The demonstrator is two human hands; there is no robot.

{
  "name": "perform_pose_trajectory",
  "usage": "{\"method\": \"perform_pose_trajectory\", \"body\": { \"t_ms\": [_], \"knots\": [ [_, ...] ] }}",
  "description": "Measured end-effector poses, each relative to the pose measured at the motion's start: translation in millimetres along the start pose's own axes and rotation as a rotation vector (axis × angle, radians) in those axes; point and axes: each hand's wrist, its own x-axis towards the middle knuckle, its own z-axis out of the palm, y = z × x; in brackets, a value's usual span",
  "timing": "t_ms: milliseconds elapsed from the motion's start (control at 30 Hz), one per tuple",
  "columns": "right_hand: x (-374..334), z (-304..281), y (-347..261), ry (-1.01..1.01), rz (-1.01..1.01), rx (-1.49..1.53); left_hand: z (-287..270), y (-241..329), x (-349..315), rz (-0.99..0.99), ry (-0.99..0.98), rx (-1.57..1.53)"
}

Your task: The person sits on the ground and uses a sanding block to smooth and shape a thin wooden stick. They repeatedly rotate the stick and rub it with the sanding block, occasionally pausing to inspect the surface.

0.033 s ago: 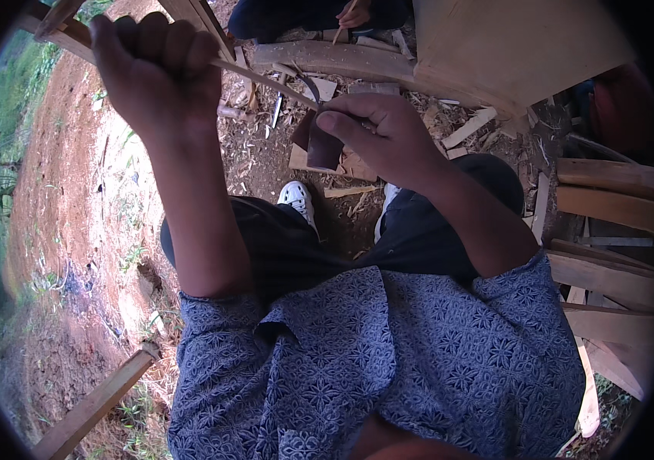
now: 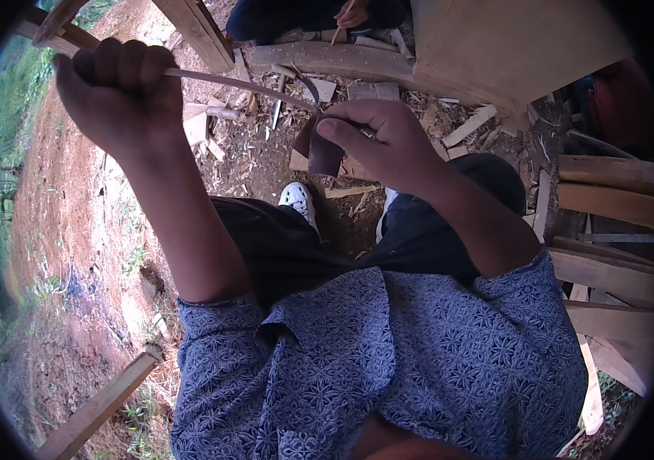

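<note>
My left hand (image 2: 123,92) is raised at the far left, its fingers closed round one end of a thin pale wooden strip (image 2: 235,80). The strip runs across to my right hand (image 2: 369,138), bowing slightly. There, thumb and fingers pinch a dark brown folded sheet (image 2: 325,153), which looks like leather or sandpaper; I cannot tell which. The strip's other end goes in at the top of that sheet, where its tip is hidden. Both hands are above the ground in front of my knees.
Wood chips and offcuts (image 2: 469,126) litter the ground beyond my shoes. A wooden-handled tool (image 2: 227,113) and a curved dark blade (image 2: 308,83) lie there. Stacked planks (image 2: 611,203) stand at the right, a large board (image 2: 511,46) at the back. Another person's hand (image 2: 352,14) holds a stick.
My left hand has moved left and slightly down, and more of the pale strip shows between my hands. The right hand with the brown sheet has barely moved.
</note>
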Motion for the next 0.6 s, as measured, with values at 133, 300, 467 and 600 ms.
{"method": "perform_pose_trajectory", "body": {
  "t_ms": [133, 300, 467, 600],
  "knots": [
    [1.6, -4.3, -12.9, 0.001, -0.094, -0.099, 25.3, -24.8, -7.7, 0.029, 0.244, 0.194],
    [0.1, -28.0, -3.4, 0.136, -0.092, -0.063, 14.8, -5.3, -7.4, 0.051, 0.219, 0.102],
    [-3.0, -26.0, 3.2, -0.011, 0.035, 0.116, 13.8, -10.3, -3.8, 0.017, 0.170, 0.015],
    [-5.7, -20.3, -1.1, -0.045, 0.022, -0.019, 31.4, -41.1, -4.2, 0.036, 0.272, 0.167]
  ]
}}
